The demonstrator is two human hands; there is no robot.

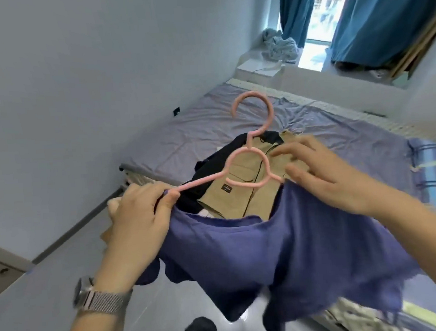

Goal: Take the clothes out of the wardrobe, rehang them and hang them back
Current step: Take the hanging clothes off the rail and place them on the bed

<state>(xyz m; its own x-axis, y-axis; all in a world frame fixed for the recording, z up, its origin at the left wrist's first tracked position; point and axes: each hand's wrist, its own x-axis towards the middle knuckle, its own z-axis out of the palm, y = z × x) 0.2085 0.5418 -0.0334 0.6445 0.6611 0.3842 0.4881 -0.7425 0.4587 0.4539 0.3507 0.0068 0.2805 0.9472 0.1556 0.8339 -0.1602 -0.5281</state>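
Behind the hands is one bed [209, 129] with a wrinkly purple sheet, and two blue curtains [372, 14] hang by the window. One pink hanger [247, 160] is held up over the bed. The left hand [139, 210] pinches its left arm and the blue shirt [284, 254] (the shirt hangs down, its bottom blurry). The right hand [324, 170] has loose, spread fingers at the shirt's other shoulder, hiding that hanger end. One tan jacket [242, 189] lies on the bed.
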